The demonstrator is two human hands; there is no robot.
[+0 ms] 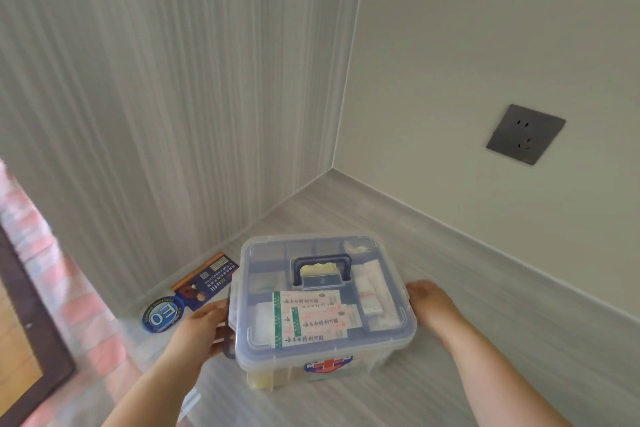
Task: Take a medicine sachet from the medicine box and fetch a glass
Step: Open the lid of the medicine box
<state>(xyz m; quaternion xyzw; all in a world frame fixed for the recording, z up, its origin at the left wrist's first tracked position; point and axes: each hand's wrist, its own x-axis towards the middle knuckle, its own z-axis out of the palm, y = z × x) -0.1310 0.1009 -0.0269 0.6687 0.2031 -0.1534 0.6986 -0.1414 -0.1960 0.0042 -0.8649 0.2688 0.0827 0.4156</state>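
Note:
A clear plastic medicine box (388,354) with a dark blue handle (322,270) and a red cross sticker stands on the grey wood-grain counter, its lid closed. Plaster packets and white sachets (370,291) show through the lid. My left hand (204,326) presses on the box's left side at the latch. On the right side, my right hand (427,302) grips the box. No glass is in view.
A dark blue packet (204,281) and a round blue sticker (162,317) lie on the counter (467,288) left of the box, by the striped wall. A grey wall socket (524,133) is on the right wall. A dark frame and brick-pattern surface lie at the far left.

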